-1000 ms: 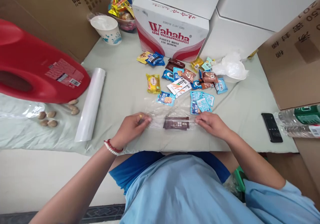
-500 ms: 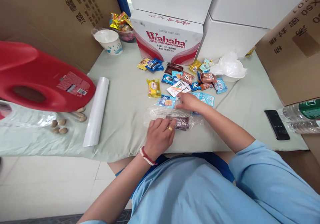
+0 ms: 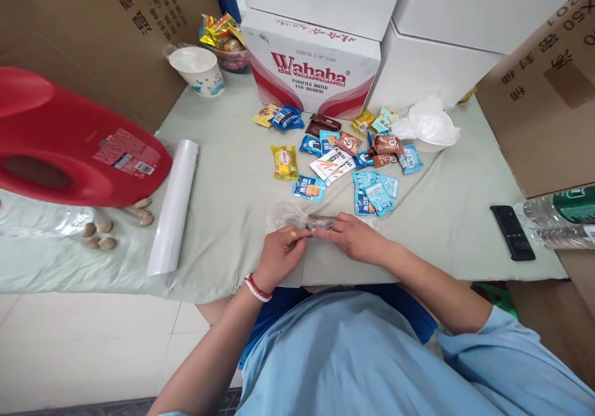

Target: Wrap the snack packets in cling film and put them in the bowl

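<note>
Both hands work at a sheet of clear plastic film [image 3: 281, 215] near the table's front edge. Within the film lie dark brown snack packets [image 3: 320, 221], partly hidden by my fingers. My left hand [image 3: 282, 252] pinches the near side of the film, index finger stretched along it. From the other side, my right hand [image 3: 360, 237] grips the film and packets, its fingertips meeting those of my left hand. Just beyond lie a blue snack packet [image 3: 308, 188] and several light-blue sachets [image 3: 376, 193], touched by neither hand.
Several mixed snacks [image 3: 339, 146] lie before the Wahaha box [image 3: 311, 62]. A white roll [image 3: 174, 208], a red jug [image 3: 79, 143] and several brown nuts [image 3: 100, 233] are at left. Paper cups [image 3: 198, 72], a black phone [image 3: 512, 232] and plastic bottles [image 3: 558, 208] stand or lie around.
My right hand has come back from the blue sachets towards me and onto the film beside my left hand. The film is now gathered more closely over the brown packets.
</note>
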A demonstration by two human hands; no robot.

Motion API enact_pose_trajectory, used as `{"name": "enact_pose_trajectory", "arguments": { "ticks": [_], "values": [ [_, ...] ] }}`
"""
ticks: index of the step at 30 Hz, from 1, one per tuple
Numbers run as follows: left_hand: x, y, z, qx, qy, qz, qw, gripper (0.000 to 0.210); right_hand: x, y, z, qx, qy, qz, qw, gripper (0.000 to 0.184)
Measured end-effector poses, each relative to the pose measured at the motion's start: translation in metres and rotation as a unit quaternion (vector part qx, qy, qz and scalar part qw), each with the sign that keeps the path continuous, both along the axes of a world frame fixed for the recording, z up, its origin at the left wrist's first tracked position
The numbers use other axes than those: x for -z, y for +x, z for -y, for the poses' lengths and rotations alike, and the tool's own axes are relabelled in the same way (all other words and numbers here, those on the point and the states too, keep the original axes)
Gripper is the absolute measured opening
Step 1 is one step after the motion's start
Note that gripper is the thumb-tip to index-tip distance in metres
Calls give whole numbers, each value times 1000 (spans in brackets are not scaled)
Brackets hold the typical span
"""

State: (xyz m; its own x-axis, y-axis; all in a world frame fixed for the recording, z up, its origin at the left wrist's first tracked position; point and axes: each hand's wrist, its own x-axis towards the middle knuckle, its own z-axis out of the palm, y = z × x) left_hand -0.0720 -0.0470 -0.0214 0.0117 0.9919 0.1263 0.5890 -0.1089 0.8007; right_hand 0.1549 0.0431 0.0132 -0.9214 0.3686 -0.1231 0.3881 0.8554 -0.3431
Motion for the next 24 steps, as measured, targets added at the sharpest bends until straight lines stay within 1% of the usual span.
{"name": "enact_pose_trajectory", "arguments": {
  "ticks": [1,2,3,4,5,6,7,9,10,11,13,15,17,18,20,21,22,23,24],
  "values": [
    [1,-6,0,-74,10,39,996,27,2,0,2,-7,12,11,1000,49],
    [2,-12,-1,-161,27,63,985,28,3,-1,4,-12,20,19,1000,50],
    [1,-17,-5,-244,44,65,967,31,2,-2,4,-14,24,24,999,51],
    [0,-21,-10,-305,53,52,949,36,1,-2,5,-12,26,25,999,52],
    [-2,-24,-16,-335,48,26,941,41,-1,-3,5,-7,25,25,999,52],
    [-6,-25,-21,-335,26,-10,942,44,-3,-3,5,-2,22,22,1000,52],
    [-10,-26,-26,-310,-7,-53,949,46,-4,-3,5,3,19,18,1000,52],
    [-22,-22,-30,-222,-86,-137,962,41,-6,-4,4,13,11,10,1000,50],
    [-29,-18,-30,-181,-116,-161,963,35,-6,-5,4,18,8,7,1000,49],
    [-35,-12,-28,-148,-137,-166,965,28,-5,-6,4,21,4,5,1000,48],
    [-46,3,-24,-106,-151,-114,976,17,-3,-8,5,24,-1,5,1000,47],
    [-51,22,-20,-79,-135,-16,988,14,-2,-8,5,29,-5,0,1000,44],
    [-51,40,-20,-56,-106,57,991,19,-5,-3,3,30,-21,-25,999,37],
    [-49,47,-21,-43,-93,70,992,22,-8,2,2,21,-40,-45,998,33],
    [-42,56,-24,-14,-71,51,996,28,-16,17,-3,-5,-106,-94,990,27],
    [-39,59,-24,2,-59,27,998,31,-19,25,-5,4,-138,-121,983,27],
    [-35,60,-25,20,-46,-1,999,33,-20,33,-7,43,-153,-146,976,28],
    [-31,61,-24,35,-32,-32,998,33,-20,40,-9,105,-146,-162,970,30],
    [-28,62,-22,47,-17,-65,997,34,-18,46,-9,181,-118,-164,963,32]
  ]
}}
